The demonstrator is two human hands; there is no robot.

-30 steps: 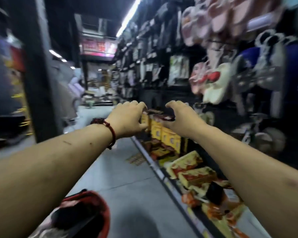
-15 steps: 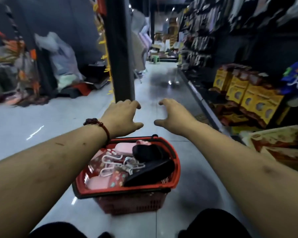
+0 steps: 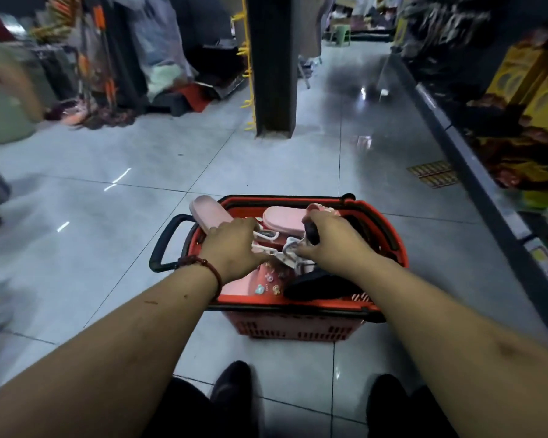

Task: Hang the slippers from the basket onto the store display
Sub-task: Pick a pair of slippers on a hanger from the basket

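Your hands have dropped from mid-air into the red basket [image 3: 298,330] at 6 o'clock. Your right hand [image 3: 332,245] curls around a white hanger [image 3: 293,248]. Your left hand [image 3: 234,248] covers a pink slipper [image 3: 208,211], but I cannot tell whether it grips. Picking has likely begun; the display shelf [image 3: 484,191] waits at 2 o'clock.

One basket [image 3: 298,330], one left hand [image 3: 234,248], one right hand [image 3: 332,241], three pink slippers [image 3: 209,213].
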